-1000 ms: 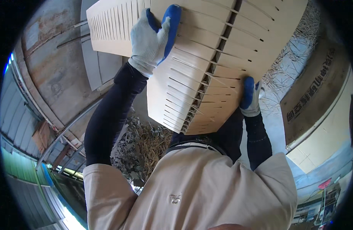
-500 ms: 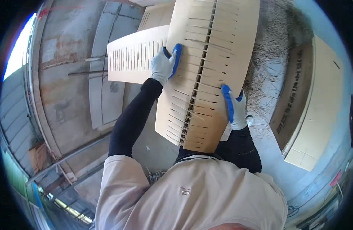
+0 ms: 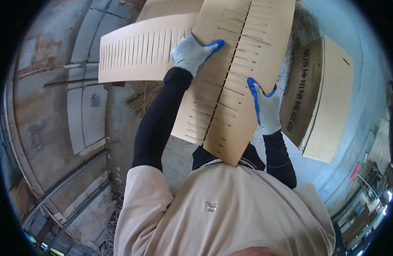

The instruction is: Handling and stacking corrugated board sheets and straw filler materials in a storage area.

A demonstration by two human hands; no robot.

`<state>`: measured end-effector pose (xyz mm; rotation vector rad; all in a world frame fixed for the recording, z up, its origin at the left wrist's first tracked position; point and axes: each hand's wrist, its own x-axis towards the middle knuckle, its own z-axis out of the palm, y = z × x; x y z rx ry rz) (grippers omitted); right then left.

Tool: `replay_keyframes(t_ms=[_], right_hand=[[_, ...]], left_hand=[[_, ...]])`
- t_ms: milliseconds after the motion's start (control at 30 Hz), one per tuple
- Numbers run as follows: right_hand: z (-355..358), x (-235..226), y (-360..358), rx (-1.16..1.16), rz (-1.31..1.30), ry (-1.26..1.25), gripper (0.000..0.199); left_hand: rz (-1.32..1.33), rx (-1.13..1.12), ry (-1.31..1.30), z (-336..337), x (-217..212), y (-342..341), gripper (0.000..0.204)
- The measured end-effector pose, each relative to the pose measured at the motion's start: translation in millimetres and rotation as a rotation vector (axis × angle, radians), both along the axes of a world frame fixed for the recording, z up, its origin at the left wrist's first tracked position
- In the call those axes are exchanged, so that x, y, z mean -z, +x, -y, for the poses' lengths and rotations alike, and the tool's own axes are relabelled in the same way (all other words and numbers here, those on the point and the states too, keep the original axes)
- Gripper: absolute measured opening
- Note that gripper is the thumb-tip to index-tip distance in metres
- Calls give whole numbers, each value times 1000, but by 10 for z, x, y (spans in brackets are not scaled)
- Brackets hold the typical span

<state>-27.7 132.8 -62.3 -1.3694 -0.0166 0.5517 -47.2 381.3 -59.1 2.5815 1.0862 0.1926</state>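
Two tan slotted cardboard sheets (image 3: 264,51) lie side by side before me, a dark narrow seam running between them. Thin straw-like strips stick out of many of their slots. My left hand (image 3: 191,53), in a grey glove with blue on its thumb, grips the left sheet's outer edge, thumb on its face and fingers mostly hidden behind. On the opposite side my right hand (image 3: 267,106), gloved alike, is closed on the right sheet's edge with its thumb on top. The near ends of the sheets reach my waist, the right one's corner pointing down.
Another slotted cardboard piece (image 3: 141,49) extends out to the left behind my left hand. A big cardboard box (image 3: 328,98) stands at the right, on the pale floor. Loose thin strips (image 3: 143,98) are heaped below. Flat grey panels (image 3: 88,106) are at the left.
The seam between the sheets has narrowed. The right sheet's near corner has tipped downward. My left thumb now stretches farther right across the cardboard, and the view has shifted.
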Motion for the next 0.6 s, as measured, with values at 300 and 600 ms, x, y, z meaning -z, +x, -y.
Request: replay_keyframes(t_ms=[300,600], right_hand=[[26,-149,26,-1,96,-51,23],[158,115,13,-58,9,192,27]], left_hand=[[-20,57,-101,96,-300,-12,83],[-47,61,-352,-569,-267,-120,95]])
